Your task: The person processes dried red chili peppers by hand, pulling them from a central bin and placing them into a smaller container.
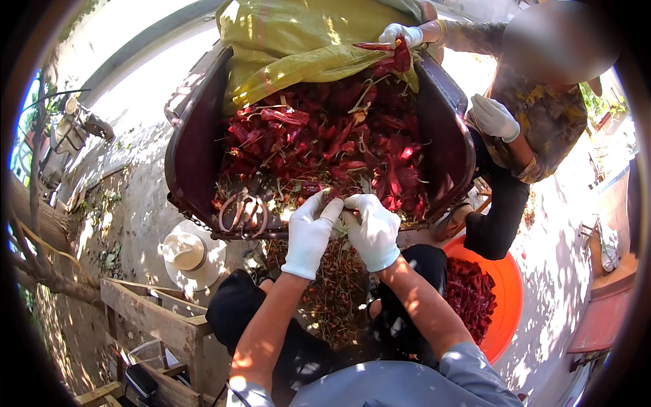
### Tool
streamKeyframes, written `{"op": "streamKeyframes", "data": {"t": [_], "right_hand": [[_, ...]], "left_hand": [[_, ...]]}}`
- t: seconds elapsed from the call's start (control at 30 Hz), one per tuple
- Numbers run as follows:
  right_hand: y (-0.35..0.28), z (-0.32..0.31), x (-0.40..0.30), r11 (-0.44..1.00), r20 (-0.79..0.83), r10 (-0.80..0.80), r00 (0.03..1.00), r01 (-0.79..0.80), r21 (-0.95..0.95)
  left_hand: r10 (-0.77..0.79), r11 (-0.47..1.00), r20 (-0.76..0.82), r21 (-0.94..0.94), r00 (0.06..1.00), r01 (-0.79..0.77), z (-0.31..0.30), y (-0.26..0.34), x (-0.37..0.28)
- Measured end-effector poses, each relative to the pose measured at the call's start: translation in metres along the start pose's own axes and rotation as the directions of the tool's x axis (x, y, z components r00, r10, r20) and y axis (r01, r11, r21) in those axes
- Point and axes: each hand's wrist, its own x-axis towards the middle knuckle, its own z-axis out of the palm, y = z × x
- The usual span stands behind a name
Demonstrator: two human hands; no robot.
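White knit gloves cover both my hands. My left hand (312,231) pinches a dried red chili pepper (331,194) at the front edge of a dark metal cart bed (196,152). Close beside it, my right hand (374,229) has its fingers bent near the same pepper; whether it grips anything is hidden. A heap of dried red peppers (325,127) lies in the bed beyond my hands. Scissors with large looped handles (243,216) rest at the bed's front left. A yellow-green woven sack (285,40) lies over the back of the heap.
At the right, a person in white gloves (496,118) holds peppers (399,56) over the heap. An orange plastic tub (508,305) with peppers stands by my right knee. Stems and scraps (335,295) cover the ground between my legs. A pale hat (185,252) and wooden frame (152,318) are at the left.
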Motion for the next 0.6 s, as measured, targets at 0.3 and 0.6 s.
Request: {"op": "streamKeyframes", "data": {"t": [0.3,0.6], "right_hand": [[0.016,-0.012,-0.004,0.984,0.02,-0.167,0.986,0.166,0.057],[0.018,-0.025,-0.004,0.668,0.546,0.289,0.786,-0.574,0.474]], "left_hand": [[0.182,0.975,-0.045,-0.12,0.982,-0.187,-0.019,0.002,0.001],[0.395,0.859,0.114,0.306,0.912,-0.41,-0.014,0.008,-0.019]]}}
